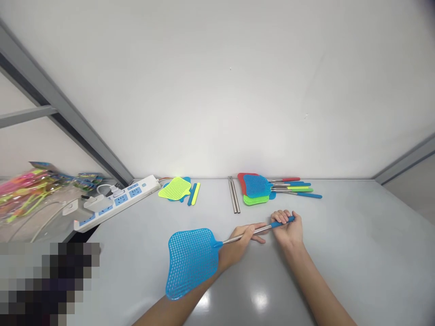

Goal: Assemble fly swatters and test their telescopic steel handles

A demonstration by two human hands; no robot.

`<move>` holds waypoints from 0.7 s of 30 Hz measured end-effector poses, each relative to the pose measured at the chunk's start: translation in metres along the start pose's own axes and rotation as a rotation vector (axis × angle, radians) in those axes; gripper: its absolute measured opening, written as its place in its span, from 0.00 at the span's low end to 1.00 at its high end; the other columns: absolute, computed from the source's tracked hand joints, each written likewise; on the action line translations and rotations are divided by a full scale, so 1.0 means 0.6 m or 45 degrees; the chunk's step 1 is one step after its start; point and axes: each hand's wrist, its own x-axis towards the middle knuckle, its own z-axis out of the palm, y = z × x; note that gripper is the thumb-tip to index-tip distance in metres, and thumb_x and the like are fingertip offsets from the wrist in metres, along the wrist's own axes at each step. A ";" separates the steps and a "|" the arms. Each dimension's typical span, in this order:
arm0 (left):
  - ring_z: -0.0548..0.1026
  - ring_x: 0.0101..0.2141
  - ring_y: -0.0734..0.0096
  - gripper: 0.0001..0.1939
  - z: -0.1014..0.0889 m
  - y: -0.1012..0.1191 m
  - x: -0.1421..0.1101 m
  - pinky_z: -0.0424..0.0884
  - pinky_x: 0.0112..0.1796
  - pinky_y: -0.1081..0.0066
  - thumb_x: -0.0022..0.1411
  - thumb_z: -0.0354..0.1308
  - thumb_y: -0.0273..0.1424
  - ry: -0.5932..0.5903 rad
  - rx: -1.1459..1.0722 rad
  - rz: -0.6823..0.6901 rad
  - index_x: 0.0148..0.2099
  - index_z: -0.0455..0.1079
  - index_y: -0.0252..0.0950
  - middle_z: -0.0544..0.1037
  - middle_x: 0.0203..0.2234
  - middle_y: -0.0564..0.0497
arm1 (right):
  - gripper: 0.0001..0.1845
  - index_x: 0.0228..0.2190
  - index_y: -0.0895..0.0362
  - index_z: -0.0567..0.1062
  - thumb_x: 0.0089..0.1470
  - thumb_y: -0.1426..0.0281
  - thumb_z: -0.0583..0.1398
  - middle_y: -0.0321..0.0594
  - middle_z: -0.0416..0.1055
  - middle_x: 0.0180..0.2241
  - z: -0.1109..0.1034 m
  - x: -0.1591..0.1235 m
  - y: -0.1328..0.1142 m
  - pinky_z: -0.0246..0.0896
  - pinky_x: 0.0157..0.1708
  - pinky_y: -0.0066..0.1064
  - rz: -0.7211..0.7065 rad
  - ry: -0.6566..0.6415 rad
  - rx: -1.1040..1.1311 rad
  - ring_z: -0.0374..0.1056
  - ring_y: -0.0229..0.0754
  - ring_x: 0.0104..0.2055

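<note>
White wall, grey table [343, 244] | power strip [117, 203] and stacked fly swatters [256, 188] sit back by the wall, within reach | 2 hands apart, both clamped on 1 blue fly swatter [192, 262] | left hand [238, 249] around steel shaft [249, 234], right hand [287, 228] on blue grip [283, 221], 2 holds steadying its length

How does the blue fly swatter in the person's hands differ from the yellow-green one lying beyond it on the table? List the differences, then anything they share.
The blue fly swatter is gripped by the left hand and right hand, while the yellow-green fly swatter lies unheld on the table. The blue one has a steel handle attached; the yellow-green one shows none. The blue one is closer to the person than the yellow-green one. Both have perforated heads of similar shape.
</note>
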 end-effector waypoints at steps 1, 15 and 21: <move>0.70 0.39 0.66 0.22 0.001 -0.001 0.002 0.55 0.47 0.63 0.58 0.38 0.39 -0.012 -0.040 0.019 0.48 0.64 0.35 0.76 0.32 0.49 | 0.11 0.15 0.57 0.51 0.44 0.71 0.47 0.26 0.44 0.11 0.001 0.002 -0.002 0.47 0.13 0.21 -0.012 0.031 -0.001 0.45 0.28 0.12; 0.73 0.25 0.64 0.22 -0.006 -0.025 0.019 0.63 0.36 0.61 0.57 0.43 0.39 -0.032 -0.612 0.063 0.43 0.66 0.28 0.75 0.31 0.39 | 0.10 0.13 0.58 0.51 0.43 0.73 0.44 0.27 0.43 0.09 -0.003 0.010 -0.024 0.44 0.11 0.21 -0.393 0.194 0.084 0.43 0.29 0.10; 0.72 0.25 0.66 0.24 -0.005 -0.040 0.026 0.61 0.38 0.61 0.58 0.38 0.40 0.018 -0.651 0.073 0.42 0.66 0.28 0.75 0.29 0.41 | 0.10 0.13 0.57 0.51 0.41 0.74 0.43 0.27 0.42 0.09 -0.008 0.018 -0.045 0.43 0.11 0.22 -0.428 0.215 0.086 0.43 0.29 0.10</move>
